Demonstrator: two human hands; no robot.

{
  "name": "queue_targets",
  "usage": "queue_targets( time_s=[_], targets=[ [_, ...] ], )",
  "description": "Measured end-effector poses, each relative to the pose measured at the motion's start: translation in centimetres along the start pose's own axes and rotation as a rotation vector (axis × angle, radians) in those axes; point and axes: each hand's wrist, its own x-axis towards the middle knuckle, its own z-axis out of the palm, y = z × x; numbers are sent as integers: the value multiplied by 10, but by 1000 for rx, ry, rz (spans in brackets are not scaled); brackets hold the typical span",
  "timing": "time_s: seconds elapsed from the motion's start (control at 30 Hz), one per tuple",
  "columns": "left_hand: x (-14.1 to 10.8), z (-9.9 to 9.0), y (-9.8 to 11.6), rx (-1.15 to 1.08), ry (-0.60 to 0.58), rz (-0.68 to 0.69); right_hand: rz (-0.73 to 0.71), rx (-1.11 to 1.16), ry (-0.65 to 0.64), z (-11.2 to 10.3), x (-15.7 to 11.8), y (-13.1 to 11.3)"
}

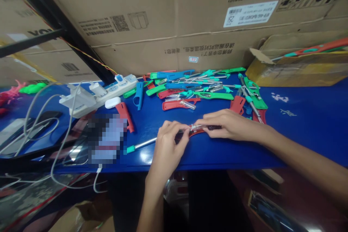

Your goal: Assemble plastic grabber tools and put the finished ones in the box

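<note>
A long-nosed lighter [197, 131] with a red handle shell lies between my hands, close to the table's front edge. Its metal tube [145, 143] points left past my left hand and ends in a teal tip [131, 149]. My left hand [170, 141] pinches the lighter at the middle, thumb against fingertips. From the right, my right hand [227, 125] closes over the handle end, where clear and dark parts show between the fingers. The fingers partly hide the inside of the handle. Beyond them lies a pile of lighter parts [190, 87]: red, green and blue shells, metal tubes and clear tanks.
A power strip [116, 88] with white chargers stands at the left, its cables trailing over a phone [107, 139]. A loose red shell [125, 116] lies beside the phone. An open carton [304, 67] sits at the right. Large cardboard boxes [152, 18] wall off the back.
</note>
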Motion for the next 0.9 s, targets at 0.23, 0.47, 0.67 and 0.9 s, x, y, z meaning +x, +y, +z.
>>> queue_targets(
  time_s=[0.23, 0.47, 0.67, 0.9],
  targets=[
    [-1, 1, -2, -3, 15, 10, 1, -15, 16, 3, -1, -3],
    [0, 1, -1, -5, 20, 32, 5, -17, 9, 2, 0, -4],
    [-1, 0, 0, 19, -5, 55, 16, -79, -16, 1, -1, -5],
    [1, 0, 0, -19, 10, 24, -25, -99, 24, -4, -3, -3]
  ],
)
